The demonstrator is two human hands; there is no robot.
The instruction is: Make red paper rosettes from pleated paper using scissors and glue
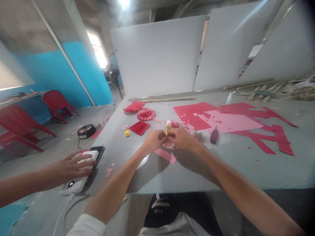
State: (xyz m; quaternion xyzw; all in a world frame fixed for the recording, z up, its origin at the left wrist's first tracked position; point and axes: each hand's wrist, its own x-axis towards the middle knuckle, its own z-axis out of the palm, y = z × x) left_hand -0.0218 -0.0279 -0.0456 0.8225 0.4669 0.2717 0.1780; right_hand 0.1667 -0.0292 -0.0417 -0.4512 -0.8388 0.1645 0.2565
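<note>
My left hand (155, 141) and my right hand (181, 139) meet over the table, fingertips pinched close together. Between them shows a small pink paper piece (168, 144), partly hidden by the fingers. A glue stick (168, 124) with a white tip and yellow body stands upright just behind my fingertips. Flat on the table below my hands lies a pink paper strip (166, 155). To the left are a yellow cap (127, 133), a pleated red paper (139, 127), a pleated paper rosette (146, 114) and another folded red paper (134, 106).
Red sheets (194, 113) and a pink sheet (231, 121) spread at right, near dark-handled scissors (215, 136). Another person's hand (71, 165) rests on a white device (80, 180) beside a phone (98, 154) at the table's left edge. Sticks (261, 90) lie back right.
</note>
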